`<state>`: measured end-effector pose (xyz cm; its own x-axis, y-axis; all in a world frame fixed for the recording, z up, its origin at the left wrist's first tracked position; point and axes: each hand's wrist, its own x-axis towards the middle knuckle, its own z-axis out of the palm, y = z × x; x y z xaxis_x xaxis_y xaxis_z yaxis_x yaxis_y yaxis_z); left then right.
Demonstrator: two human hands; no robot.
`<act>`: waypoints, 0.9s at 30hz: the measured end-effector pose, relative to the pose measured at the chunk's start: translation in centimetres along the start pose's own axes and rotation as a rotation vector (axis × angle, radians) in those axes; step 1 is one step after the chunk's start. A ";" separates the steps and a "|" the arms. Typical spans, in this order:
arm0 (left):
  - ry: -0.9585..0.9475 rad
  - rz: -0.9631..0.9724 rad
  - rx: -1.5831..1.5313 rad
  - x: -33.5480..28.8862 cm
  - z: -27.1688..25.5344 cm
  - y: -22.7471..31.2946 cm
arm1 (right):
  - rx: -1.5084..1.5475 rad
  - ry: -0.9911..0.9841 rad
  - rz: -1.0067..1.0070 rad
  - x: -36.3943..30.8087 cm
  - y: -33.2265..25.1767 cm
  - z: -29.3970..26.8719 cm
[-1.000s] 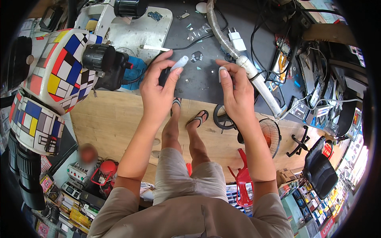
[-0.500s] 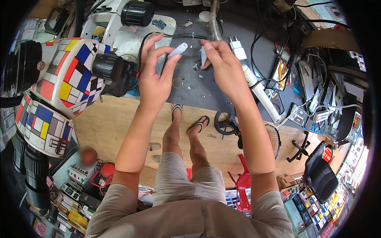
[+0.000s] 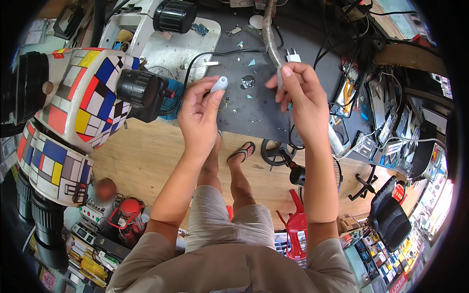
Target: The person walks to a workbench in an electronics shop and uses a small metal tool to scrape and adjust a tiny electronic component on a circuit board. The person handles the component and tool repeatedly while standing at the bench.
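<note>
My left hand [image 3: 198,115] is raised over the dark work mat [image 3: 259,110] and pinches a small white tube-shaped part [image 3: 219,84] between thumb and fingers. My right hand [image 3: 299,97] is up beside it, closed around a thin grey tool [image 3: 280,78] whose tip points up; the rest of the tool is hidden in the fist. A small dark component [image 3: 247,82] and several tiny pale bits lie on the mat between the two hands.
A microscope [image 3: 73,117] with a coloured block pattern stands at the left. A flexible grey hose [image 3: 269,34] and a white plug [image 3: 293,56] lie at the back. Cables and electronics crowd the right. Below are a wooden floor, a red stool [image 3: 295,229] and a black chair [image 3: 388,217].
Both hands have risen from the mat and drawn closer to the camera. The left hand still holds the white part; the right hand has closed higher around the grey tool.
</note>
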<state>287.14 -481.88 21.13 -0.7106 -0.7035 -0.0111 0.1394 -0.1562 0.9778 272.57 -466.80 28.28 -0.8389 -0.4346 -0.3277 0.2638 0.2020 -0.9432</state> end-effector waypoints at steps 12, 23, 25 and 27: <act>-0.249 -0.008 -0.023 -4.3 -0.7 0.0 | -0.570 -0.214 -0.493 -6.0 -2.8 -1.1; -0.367 0.077 0.186 -7.5 -2.6 1.9 | -0.841 -0.365 -0.720 -9.2 -3.5 -1.8; -0.401 0.136 0.267 -7.9 -3.0 2.4 | -0.880 -0.390 -0.740 -9.9 -4.1 -1.8; -0.384 0.159 0.276 -8.3 -2.9 3.6 | -0.900 -0.414 -0.748 -10.8 -4.8 -1.7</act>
<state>295.58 -478.62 24.14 -0.9052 -0.3896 0.1697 0.1158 0.1581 0.9806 279.55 -461.64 36.41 -0.3855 -0.9139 0.1275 -0.7726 0.2441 -0.5861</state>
